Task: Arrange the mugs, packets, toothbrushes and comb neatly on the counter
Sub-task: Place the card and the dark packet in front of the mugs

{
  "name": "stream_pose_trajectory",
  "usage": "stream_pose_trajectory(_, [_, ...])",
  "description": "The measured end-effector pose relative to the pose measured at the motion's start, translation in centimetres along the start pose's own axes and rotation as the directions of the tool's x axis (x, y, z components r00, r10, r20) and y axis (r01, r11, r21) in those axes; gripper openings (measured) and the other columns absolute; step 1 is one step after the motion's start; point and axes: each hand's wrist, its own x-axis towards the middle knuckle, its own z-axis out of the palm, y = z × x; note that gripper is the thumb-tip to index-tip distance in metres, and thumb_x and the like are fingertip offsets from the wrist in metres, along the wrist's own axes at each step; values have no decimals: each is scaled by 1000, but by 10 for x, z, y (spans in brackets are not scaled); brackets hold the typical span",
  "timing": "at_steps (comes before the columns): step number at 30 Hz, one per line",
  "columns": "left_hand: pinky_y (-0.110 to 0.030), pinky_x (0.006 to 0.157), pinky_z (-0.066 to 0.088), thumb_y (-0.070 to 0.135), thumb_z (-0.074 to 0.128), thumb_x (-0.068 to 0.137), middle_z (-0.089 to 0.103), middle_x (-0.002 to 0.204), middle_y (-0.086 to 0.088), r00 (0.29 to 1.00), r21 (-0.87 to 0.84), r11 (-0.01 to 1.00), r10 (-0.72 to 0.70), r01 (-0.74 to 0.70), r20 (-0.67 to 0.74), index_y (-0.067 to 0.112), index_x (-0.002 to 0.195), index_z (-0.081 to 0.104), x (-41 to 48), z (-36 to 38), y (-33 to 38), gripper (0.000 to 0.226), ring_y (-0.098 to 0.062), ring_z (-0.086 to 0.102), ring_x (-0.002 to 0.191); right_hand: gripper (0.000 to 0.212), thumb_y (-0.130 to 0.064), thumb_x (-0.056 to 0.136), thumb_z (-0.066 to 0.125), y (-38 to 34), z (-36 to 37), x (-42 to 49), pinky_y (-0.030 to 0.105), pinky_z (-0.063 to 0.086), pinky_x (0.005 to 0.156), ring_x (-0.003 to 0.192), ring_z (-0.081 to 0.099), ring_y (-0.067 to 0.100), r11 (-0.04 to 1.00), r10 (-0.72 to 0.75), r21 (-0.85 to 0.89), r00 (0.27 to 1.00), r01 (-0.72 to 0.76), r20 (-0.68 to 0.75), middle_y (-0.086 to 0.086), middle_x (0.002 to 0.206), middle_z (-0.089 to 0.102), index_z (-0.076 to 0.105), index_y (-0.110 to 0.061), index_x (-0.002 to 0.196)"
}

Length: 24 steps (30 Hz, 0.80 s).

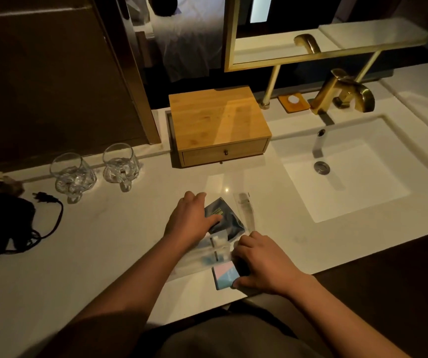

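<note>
White stone counter [109, 244] ran under a gold-framed mirror [311, 29], with a sink [350, 182] and brass tap [342, 94] at right and a wooden drawer box [218, 125] at the back. Two clear glass mugs [72, 174] [121, 164] stood side by side, apart, near the rear edge at left. A black corded appliance [1, 223] lay at far left, its plug [43, 197] loose on the counter.

Labels: the dark packet [229, 215] bore a short line of gold print, too small and blurred to read. The pink-and-blue packet [226, 276] showed no legible wording.

Left hand [192, 218] lay flat, fingers spread loosely, fingertips pressing on the dark packet near the counter's middle. Right hand [262, 262] was curled, its fingertips at the right edge of the pink-and-blue packet near the front edge; whether it gripped or merely touched could not be told. Between the hands lay clear-wrapped toothbrushes [215, 250], overlapping the dark packet. A clear sleeve [245, 210] with a dark blurred item lay just right of the dark packet; whether this was the comb could not be told.
</note>
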Motion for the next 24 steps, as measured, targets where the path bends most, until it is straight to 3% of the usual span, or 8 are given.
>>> stream_pose_trajectory(3, [-37,86,51,54,71,82,53,122,-6,999,86,996,38,-37,-10,22,126,60,11,4,4,56,-23,51,110,42,-61,69,62,1,1,-4,31,45,70,86,47,15,1000,-26,-9,998,26,-48,-6,94,60,66,-27,94])
stream_pose_trajectory(8, [-38,84,46,42,73,84,61,112,-5,997,107,993,46,-39,-62,23,106,67,13,12,3,30,-23,52,103,23,-45,79,64,4,4,-11,29,43,59,71,49,15,998,21,65,976,-7,-217,-3,81,59,62,-22,81])
stream_pose_trajectory(11, [-39,87,46,45,68,87,63,116,-7,997,144,989,31,-21,-70,22,116,62,13,17,5,38,-25,54,105,31,-55,82,62,5,4,-13,26,43,63,75,51,12,993,65,112,970,-39,-234,-7,89,61,64,-24,88])
stream_pose_trajectory(14, [-40,93,47,63,63,83,55,126,-8,995,197,980,54,-37,-81,22,130,54,10,18,3,63,-26,52,113,60,-79,75,53,5,5,-17,28,46,69,84,52,11,993,80,101,986,-65,-146,-11,99,61,65,-29,105])
stream_pose_trajectory(16, [-40,93,46,65,66,79,54,127,-9,995,232,971,73,-55,-66,22,131,53,11,18,0,69,-27,51,115,59,-76,72,55,4,9,-18,30,47,72,89,51,13,997,73,26,995,-71,-74,-10,104,59,63,-30,109])
stream_pose_trajectory(19, [-41,89,48,55,73,79,61,119,-11,998,197,980,47,-36,-50,19,125,57,20,12,2,61,-29,55,108,44,-58,74,60,2,13,-17,30,47,70,86,48,14,992,124,33,985,-121,-120,-6,102,60,65,-28,105])
stream_pose_trajectory(24, [-39,78,52,45,75,82,69,100,-5,995,44,995,-96,95,14,19,100,58,32,7,5,37,-24,63,87,53,-64,73,59,11,3,-18,26,45,71,86,47,11,953,282,179,933,-245,-224,-7,100,57,64,-28,111])
